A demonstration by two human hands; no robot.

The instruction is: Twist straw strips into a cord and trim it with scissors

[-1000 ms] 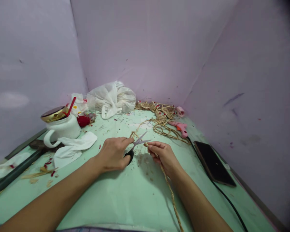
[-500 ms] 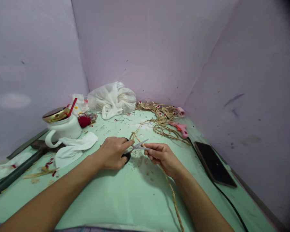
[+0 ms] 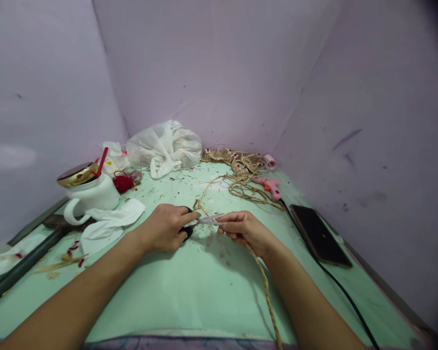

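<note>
My left hand (image 3: 166, 227) grips black-handled scissors (image 3: 200, 222), blades closed and pointing right. Their tips meet my right hand (image 3: 245, 231), whose fingers pinch a braided jute rope (image 3: 266, 291). That rope runs from the pinch down toward me along my right forearm. Both hands hover just over the pale green tabletop (image 3: 190, 296) at its middle. Small jute clippings lie under the blades.
A loose jute rope tangle (image 3: 241, 182) and pink glue gun (image 3: 268, 184) lie behind. A dark phone (image 3: 316, 233) with a black cable rests at right. At left stand a white mug with gold lid (image 3: 85, 192), white tissue (image 3: 111, 221), red yarn (image 3: 123, 183), a plastic bag (image 3: 164, 148).
The scissor blades, open a second ago, have closed at my right fingertips. Both hands stayed at the table's middle; the view shifted slightly.
</note>
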